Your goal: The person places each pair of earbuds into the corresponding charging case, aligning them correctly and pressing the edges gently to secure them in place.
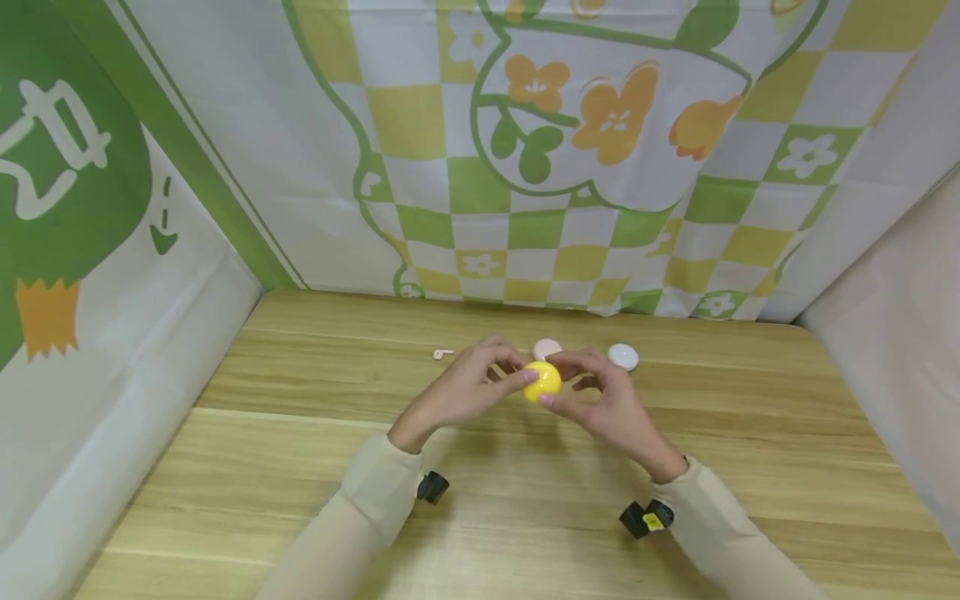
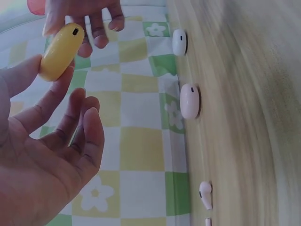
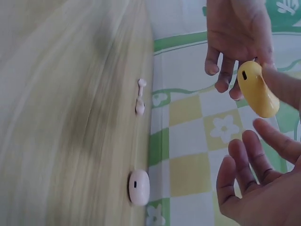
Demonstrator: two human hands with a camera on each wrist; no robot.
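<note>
A glossy yellow earbud charging case [image 1: 547, 383] is held up above the wooden table between both hands. My left hand [image 1: 467, 385] pinches it with thumb and forefinger, the other fingers loosely bent. On the opposite side, my right hand [image 1: 609, 407] also grips the case, its thumb at the lower edge. A small dark port shows on the yellow case [image 3: 258, 92] in both wrist views, and its lid looks closed. Beyond the hands stand a pink charging case [image 1: 547, 347], partly hidden in the head view, and a white charging case [image 1: 623, 357].
Pink earbuds [image 1: 442, 354] lie on the table [image 1: 315, 467] left of the pink case; two pieces show in the right wrist view. A checked, flower-printed cloth [image 1: 480, 225] hangs at the table's back edge. Pale fabric walls [image 1: 900, 333] flank both sides.
</note>
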